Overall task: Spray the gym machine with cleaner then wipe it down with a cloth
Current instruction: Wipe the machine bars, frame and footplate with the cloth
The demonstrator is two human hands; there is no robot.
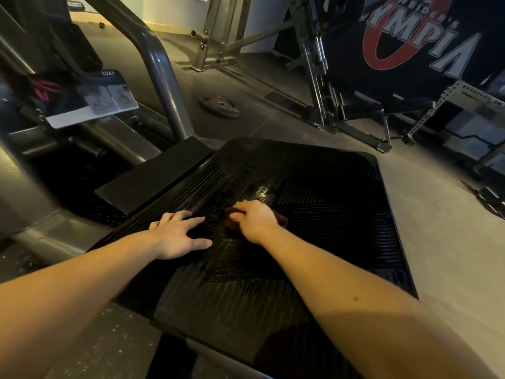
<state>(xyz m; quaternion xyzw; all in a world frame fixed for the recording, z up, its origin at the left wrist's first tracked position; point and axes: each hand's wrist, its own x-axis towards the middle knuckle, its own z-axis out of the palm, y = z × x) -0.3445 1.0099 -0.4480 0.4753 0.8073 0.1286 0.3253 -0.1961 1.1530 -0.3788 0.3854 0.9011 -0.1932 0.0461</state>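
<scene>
The gym machine's black ribbed foot platform [328, 203] fills the middle of the view, with wet shiny streaks near its centre. My right hand [254, 218] grips a dark red cloth [282, 220] and holds it down on the platform; most of the cloth is hidden under the hand. My left hand [177, 233] rests flat on the platform's left part, fingers spread. No spray bottle is in view.
The machine's grey frame tube [158, 67] and an instruction placard [90, 99] rise at the left. A weight plate [220, 105] lies on the floor behind the platform. Another machine [322, 77] and a dark banner [418, 39] stand at the back right.
</scene>
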